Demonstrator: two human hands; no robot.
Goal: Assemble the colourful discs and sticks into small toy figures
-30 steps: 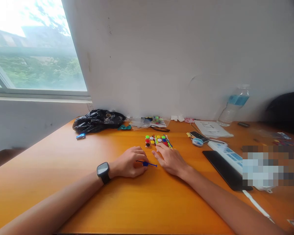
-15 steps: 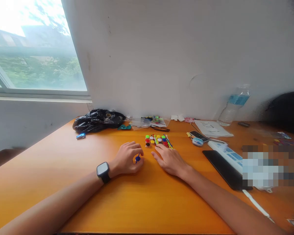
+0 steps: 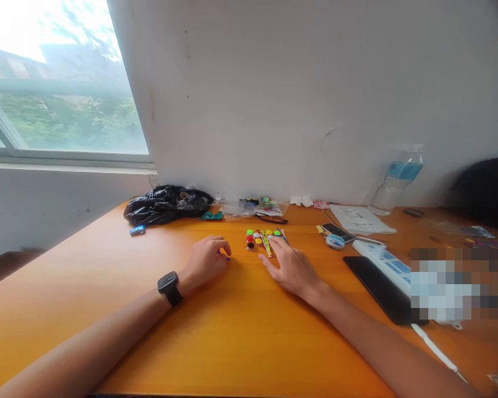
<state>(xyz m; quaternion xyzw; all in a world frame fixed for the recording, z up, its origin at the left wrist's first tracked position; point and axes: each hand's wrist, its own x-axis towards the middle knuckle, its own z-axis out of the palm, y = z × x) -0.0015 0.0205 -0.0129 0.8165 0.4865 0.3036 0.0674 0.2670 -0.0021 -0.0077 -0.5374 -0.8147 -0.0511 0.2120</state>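
**Blue stick tucked under a curled hand on an orange table**

From my remote seat, I see the left hand curled shut over a blue plastic stick, only its tip showing, low on the orange table. The right hand lies open and flat, fingertips touching a cluster of coloured discs and sticks just ahead of both hands. A black plastic bag sits by the wall. A power strip, a black phone and a water bottle stand well off to the right.
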